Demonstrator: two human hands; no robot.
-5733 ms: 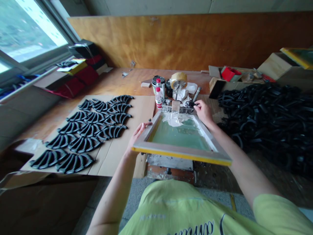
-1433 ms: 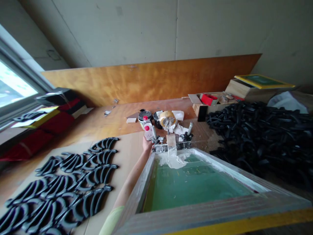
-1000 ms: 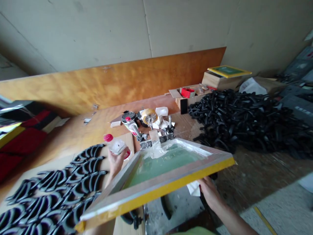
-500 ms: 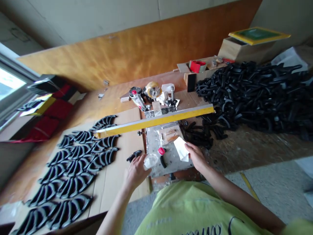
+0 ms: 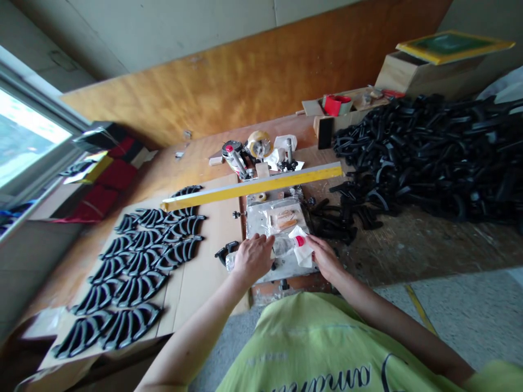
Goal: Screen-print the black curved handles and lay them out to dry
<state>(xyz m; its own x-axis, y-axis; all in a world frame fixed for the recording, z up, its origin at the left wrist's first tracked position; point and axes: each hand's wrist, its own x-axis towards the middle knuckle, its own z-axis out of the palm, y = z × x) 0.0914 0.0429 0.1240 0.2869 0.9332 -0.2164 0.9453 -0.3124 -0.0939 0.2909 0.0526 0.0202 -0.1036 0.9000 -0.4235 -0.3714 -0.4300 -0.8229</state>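
My left hand (image 5: pixel 254 256) is closed around a clear plastic bottle (image 5: pixel 283 245), palm down over the metal plate of a small fixture (image 5: pixel 257 209). The bottle's red cap (image 5: pixel 299 240) is against a folded white cloth or paper (image 5: pixel 303 255). Pinched at its right edge, that white piece is in my right hand (image 5: pixel 323 256). Beside my left hand a black curved part (image 5: pixel 225 250) lies on the cardboard, with something clear near it. A clear bag with an orange item (image 5: pixel 287 220) rests on the plate. My left hand mostly hides a dark part on the plate.
A yellow-edged bar (image 5: pixel 253 189) crosses above the fixture. Rows of black curved parts (image 5: pixel 141 291) cover the cardboard (image 5: pixel 183 283) at left. A large heap of black parts (image 5: pixel 425 158) fills the right. Tape rolls (image 5: pixel 260 145) and open boxes stand behind.
My left hand has moved right, over the plate. The red cap has come against the white piece in my right hand. The camera view has shifted slightly.
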